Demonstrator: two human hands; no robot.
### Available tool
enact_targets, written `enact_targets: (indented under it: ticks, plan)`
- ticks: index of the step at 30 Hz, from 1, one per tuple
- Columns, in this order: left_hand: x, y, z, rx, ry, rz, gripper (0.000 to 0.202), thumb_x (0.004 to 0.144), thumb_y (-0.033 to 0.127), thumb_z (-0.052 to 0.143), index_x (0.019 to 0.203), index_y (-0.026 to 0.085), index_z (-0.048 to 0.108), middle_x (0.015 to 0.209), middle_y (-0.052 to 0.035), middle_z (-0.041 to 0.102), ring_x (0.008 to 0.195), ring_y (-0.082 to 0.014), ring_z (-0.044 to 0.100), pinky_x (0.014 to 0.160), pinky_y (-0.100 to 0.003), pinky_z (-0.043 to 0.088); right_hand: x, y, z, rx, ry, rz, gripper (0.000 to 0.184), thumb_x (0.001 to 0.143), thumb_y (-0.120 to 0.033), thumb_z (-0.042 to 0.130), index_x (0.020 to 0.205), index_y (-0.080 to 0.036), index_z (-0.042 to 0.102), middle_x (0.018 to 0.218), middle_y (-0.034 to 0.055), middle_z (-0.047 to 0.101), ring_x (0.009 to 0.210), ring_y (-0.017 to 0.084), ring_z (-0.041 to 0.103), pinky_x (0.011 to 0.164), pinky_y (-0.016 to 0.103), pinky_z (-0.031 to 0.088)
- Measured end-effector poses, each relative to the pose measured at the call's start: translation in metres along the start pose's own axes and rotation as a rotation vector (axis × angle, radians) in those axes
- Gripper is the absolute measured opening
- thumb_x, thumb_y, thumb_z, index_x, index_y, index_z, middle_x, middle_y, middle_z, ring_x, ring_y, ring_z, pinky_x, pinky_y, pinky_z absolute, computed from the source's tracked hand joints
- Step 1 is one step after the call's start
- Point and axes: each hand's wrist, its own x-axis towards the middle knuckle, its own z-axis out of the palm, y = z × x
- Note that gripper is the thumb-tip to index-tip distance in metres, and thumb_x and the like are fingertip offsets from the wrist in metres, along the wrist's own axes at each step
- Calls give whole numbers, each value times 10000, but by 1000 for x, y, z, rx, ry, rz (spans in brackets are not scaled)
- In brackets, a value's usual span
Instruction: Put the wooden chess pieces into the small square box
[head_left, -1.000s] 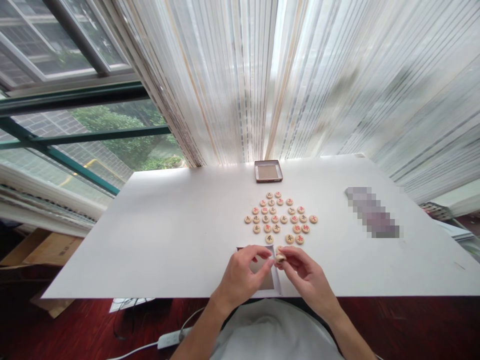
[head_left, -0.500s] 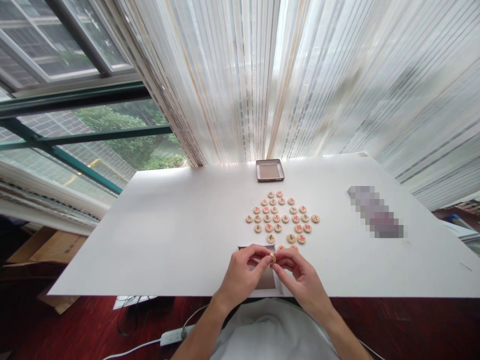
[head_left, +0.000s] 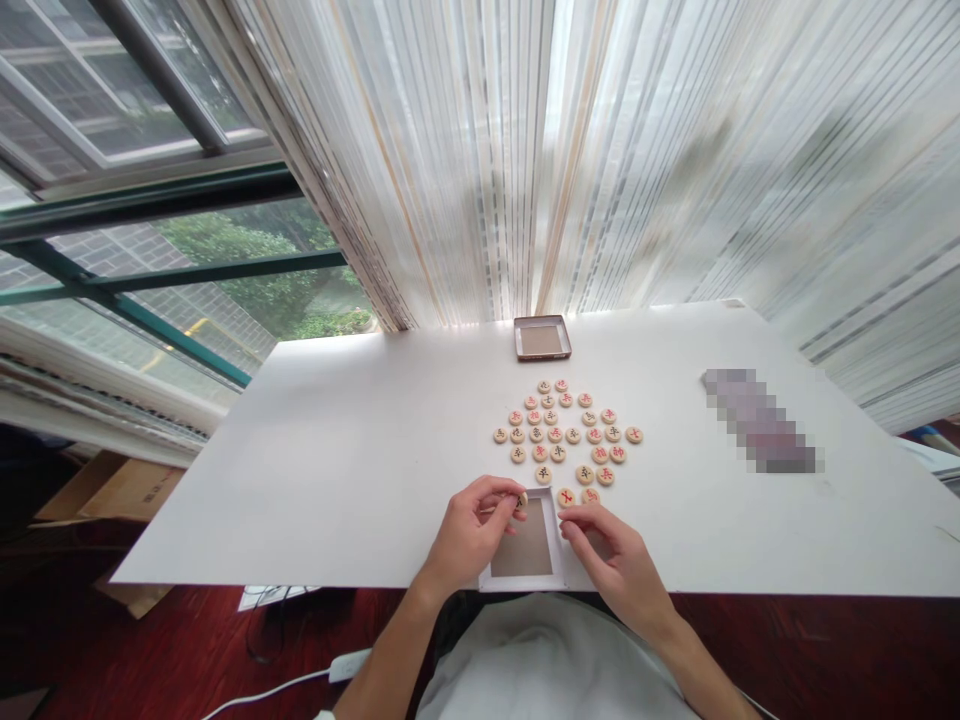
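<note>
By a white card tray [head_left: 523, 581], left hand [head_left: 472, 535] pinching a xiangqi piece [head_left: 520, 502], right hand [head_left: 607, 560] open, empty

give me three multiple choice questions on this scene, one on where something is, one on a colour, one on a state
1. Where is the small brown-lined tray?
A. At the far edge of the white table, beyond the pieces
B. On the floor by the power strip
C. Inside the white card frame

2. What colour is the character on the round xiangqi piece beside the far right corner of the white card frame?
A. Green
B. Black
C. Red

3. What is the left hand doing?
A. Lying flat on the table
B. Pinching a xiangqi piece in its fingertips
C. Gripping the frame's rim

Answers:
1. A, the tray sits at the table's far edge, past the pieces.
2. C, red strokes show on the piece's top.
3. B, the piece shows between the thumb and fingers.
</note>
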Motion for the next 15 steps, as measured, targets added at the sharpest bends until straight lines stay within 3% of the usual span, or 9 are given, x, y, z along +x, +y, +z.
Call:
enact_targets:
  ticks: [7,12,15]
  plan:
    - [-1,3,-10,123,46,46,236,858,304,716,1068,206,669,1052,-69,721,918,-186,710,850,-320,598,1,-2,0,-27,-36,-71,137,975,-316,553,1023,-254,666,956,52,702,864,222,655,790,334,538]
    - [0,2,-15,89,80,38,206,915,342,659,1058,195,641,895,-47,744,882,-197,735,849,-326,585,2,-2,1,-43,-43,-68,139,974,-310,548,1019,-252,667,943,57,702,845,223,653,775,336,543]
    - [2,3,-17,78,97,33,219,914,376,662,1028,190,649,897,-46,742,863,-197,740,826,-317,594,3,-3,1,-54,-35,-69,136,970,-305,552,1008,-250,671,941,56,708,844,222,660,771,328,547]
